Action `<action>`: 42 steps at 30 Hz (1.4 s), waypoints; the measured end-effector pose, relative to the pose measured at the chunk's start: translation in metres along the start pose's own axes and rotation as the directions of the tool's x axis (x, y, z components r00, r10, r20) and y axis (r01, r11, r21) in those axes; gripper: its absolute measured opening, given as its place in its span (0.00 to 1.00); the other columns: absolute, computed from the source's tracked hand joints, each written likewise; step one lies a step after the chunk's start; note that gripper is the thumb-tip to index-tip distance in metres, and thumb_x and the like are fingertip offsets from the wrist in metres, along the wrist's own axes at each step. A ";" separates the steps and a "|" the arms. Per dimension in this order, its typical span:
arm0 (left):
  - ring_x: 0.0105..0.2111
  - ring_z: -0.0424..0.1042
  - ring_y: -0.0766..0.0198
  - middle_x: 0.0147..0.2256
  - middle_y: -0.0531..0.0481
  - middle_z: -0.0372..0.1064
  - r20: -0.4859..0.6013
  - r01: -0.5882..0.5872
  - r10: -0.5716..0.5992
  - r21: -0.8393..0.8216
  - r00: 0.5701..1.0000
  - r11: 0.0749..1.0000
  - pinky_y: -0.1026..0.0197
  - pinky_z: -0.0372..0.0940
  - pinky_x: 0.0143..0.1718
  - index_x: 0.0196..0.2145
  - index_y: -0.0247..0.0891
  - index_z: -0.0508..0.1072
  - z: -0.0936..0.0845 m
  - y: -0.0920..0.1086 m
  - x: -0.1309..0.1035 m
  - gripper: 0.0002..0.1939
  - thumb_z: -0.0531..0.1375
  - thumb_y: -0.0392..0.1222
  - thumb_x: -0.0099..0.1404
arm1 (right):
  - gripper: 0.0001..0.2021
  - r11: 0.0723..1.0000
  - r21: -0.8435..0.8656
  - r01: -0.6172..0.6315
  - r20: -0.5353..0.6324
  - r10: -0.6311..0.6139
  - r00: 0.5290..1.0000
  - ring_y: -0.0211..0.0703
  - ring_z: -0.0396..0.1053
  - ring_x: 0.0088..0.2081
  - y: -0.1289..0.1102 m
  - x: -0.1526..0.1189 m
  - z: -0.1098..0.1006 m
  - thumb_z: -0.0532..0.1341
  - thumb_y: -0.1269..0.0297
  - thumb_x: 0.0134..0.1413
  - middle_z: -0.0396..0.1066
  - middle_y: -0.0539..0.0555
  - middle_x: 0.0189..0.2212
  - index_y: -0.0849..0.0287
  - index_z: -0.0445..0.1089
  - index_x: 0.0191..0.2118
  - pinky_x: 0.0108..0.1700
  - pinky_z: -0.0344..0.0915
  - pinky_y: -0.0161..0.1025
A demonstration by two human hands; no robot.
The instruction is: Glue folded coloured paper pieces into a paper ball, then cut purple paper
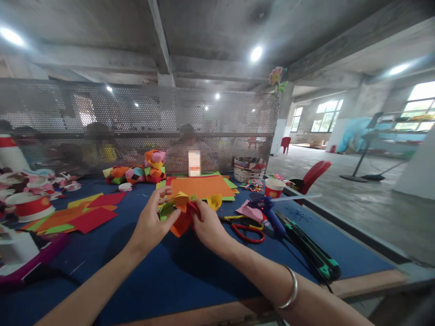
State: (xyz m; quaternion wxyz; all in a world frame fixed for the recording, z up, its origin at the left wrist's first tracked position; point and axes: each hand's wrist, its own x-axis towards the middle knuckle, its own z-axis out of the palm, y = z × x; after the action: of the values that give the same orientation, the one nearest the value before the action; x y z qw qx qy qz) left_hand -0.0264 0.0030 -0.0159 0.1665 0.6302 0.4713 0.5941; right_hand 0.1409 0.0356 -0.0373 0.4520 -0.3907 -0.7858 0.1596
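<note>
Between my two hands, above the blue table, is a folded paper piece [180, 222] in orange, green, yellow and red. My left hand [153, 215] grips its left side, thumb against the orange and green part. On its right side my right hand [207, 222] pinches a red fold, its fingertips partly hidden by the paper. Just behind my right hand a yellow paper shape [215, 202] shows. Beyond the hands lies a stack of coloured sheets [204, 186], orange on top. Scissors [247, 228] with red and yellow handles lie right of my right hand.
A blue hot glue gun [272, 216] and a green-black utility knife [311, 246] lie at the right, near a red paper cup [273, 187]. At the left are cut paper pieces [98, 217] and a purple power strip [44, 260]. A woven basket [249, 169] stands before the perforated metal screen [136, 108].
</note>
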 end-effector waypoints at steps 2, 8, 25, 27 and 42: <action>0.54 0.75 0.49 0.55 0.40 0.73 0.017 -0.055 0.054 0.075 0.998 0.996 0.44 0.67 0.58 0.54 0.42 0.70 0.000 -0.006 0.001 0.27 0.64 0.49 0.58 | 0.15 1.000 -0.019 0.002 0.022 -0.002 1.000 0.46 0.73 0.46 -0.003 -0.002 -0.002 0.54 0.79 0.59 0.74 0.60 0.45 0.60 0.71 0.48 0.50 0.70 0.45; 0.53 0.77 0.50 0.52 0.42 0.78 0.048 -0.104 0.098 0.152 0.994 0.983 0.48 0.69 0.58 0.51 0.41 0.75 0.001 -0.009 -0.001 0.20 0.58 0.46 0.62 | 0.23 0.993 -0.114 0.035 0.076 -0.026 0.997 0.48 0.72 0.50 -0.017 -0.004 -0.010 0.55 0.83 0.54 0.71 0.60 0.50 0.58 0.70 0.53 0.53 0.69 0.45; 0.46 0.77 0.59 0.44 0.49 0.78 -0.149 -0.310 0.334 0.161 0.931 0.937 0.59 0.71 0.51 0.45 0.43 0.73 0.006 0.005 -0.014 0.14 0.55 0.35 0.64 | 0.29 0.983 -0.124 0.132 0.045 -0.127 0.991 0.54 0.68 0.57 -0.024 -0.009 -0.016 0.55 0.85 0.50 0.66 0.64 0.54 0.62 0.64 0.59 0.59 0.68 0.51; 0.45 0.77 0.59 0.44 0.50 0.78 -0.146 -0.326 0.350 0.163 0.925 0.931 0.60 0.71 0.50 0.45 0.44 0.73 0.005 0.005 -0.015 0.13 0.55 0.34 0.64 | 0.30 0.985 -0.114 0.128 0.057 -0.122 0.991 0.54 0.67 0.57 -0.024 -0.009 -0.016 0.55 0.86 0.49 0.66 0.64 0.55 0.62 0.64 0.59 0.59 0.68 0.51; 0.42 0.77 0.59 0.42 0.51 0.78 -0.155 -0.327 0.355 0.179 0.922 0.928 0.60 0.70 0.48 0.43 0.44 0.73 0.004 0.006 -0.017 0.15 0.54 0.32 0.63 | 0.25 0.989 -0.059 0.136 0.026 -0.135 0.991 0.53 0.69 0.53 -0.021 -0.011 -0.016 0.55 0.81 0.55 0.69 0.63 0.52 0.61 0.64 0.58 0.56 0.68 0.50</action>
State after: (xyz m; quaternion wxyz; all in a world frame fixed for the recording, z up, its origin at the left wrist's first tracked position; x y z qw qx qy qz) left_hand -0.0176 -0.0118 -0.0222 -0.0318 0.6556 0.4106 0.6329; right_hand 0.1474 0.0126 -0.0223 0.4411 -0.3482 -0.8199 0.1089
